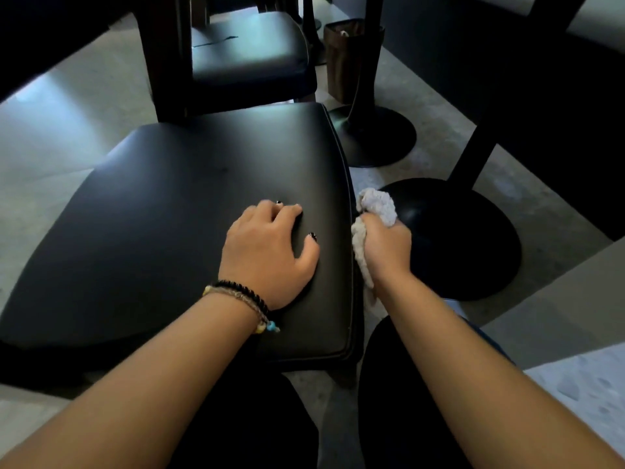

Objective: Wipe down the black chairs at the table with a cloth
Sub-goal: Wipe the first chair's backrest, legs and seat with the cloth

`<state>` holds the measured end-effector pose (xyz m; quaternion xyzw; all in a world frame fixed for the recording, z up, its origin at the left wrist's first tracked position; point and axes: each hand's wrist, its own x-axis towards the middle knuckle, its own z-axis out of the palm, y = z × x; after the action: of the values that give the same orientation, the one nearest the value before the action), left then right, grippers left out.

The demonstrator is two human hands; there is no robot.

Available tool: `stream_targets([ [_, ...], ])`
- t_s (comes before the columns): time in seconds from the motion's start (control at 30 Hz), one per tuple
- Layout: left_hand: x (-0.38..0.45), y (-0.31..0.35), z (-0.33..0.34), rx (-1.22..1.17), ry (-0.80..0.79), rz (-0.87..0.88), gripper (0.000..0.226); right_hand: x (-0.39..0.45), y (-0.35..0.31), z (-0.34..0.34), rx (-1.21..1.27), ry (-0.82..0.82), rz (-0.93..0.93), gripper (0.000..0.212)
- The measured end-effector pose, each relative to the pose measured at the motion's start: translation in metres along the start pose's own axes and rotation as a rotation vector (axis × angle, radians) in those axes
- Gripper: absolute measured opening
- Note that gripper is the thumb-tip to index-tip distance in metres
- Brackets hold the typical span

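Note:
A black padded chair seat (162, 211) fills the middle of the head view. My left hand (267, 252) rests on its near right part, fingers relaxed and spread, with beaded bracelets on the wrist. My right hand (385, 248) grips a crumpled pale grey cloth (378, 204) against the seat's right side edge, just off the cushion. Part of the cloth hangs down below the hand. A second black chair (250, 52) stands beyond the first, its seat facing me.
Two round black table bases (453, 238) (378, 137) with posts stand on the floor to the right of the seat. A brown bin (351, 59) sits behind them. A dark tabletop hangs over the upper right. Pale floor lies to the left.

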<state>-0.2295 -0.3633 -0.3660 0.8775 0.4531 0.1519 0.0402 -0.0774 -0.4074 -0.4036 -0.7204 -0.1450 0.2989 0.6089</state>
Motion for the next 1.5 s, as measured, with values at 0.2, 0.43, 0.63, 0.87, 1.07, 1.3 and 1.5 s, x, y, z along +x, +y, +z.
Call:
stream_targets([
  [0.2,0.063,0.001,0.007,-0.035,0.014,0.056,0.048,-0.050,0.023,-0.003,0.090,0.071,-0.112,0.058],
  [0.43,0.070,-0.010,0.026,-0.161,-0.025,0.010,0.067,0.003,0.011,0.002,0.040,-0.085,-0.241,0.038],
  [0.63,0.070,-0.008,0.027,-0.132,-0.014,0.010,0.064,0.077,-0.018,0.034,0.009,-0.075,-0.274,0.023],
  [0.87,0.069,-0.006,0.027,-0.154,0.001,0.009,0.066,0.186,-0.062,0.087,-0.168,-0.210,-0.274,0.014],
  [1.07,0.068,-0.006,0.027,-0.178,-0.006,0.016,0.067,0.247,-0.085,0.118,-0.088,-0.328,-0.275,0.025],
  [1.3,0.071,-0.010,0.029,-0.185,0.014,0.011,0.067,0.255,-0.091,0.130,0.098,-0.352,-0.054,0.001],
  [1.5,0.072,-0.012,0.029,-0.161,0.004,-0.001,0.063,0.194,-0.052,0.081,0.018,-0.312,-0.175,0.011],
])
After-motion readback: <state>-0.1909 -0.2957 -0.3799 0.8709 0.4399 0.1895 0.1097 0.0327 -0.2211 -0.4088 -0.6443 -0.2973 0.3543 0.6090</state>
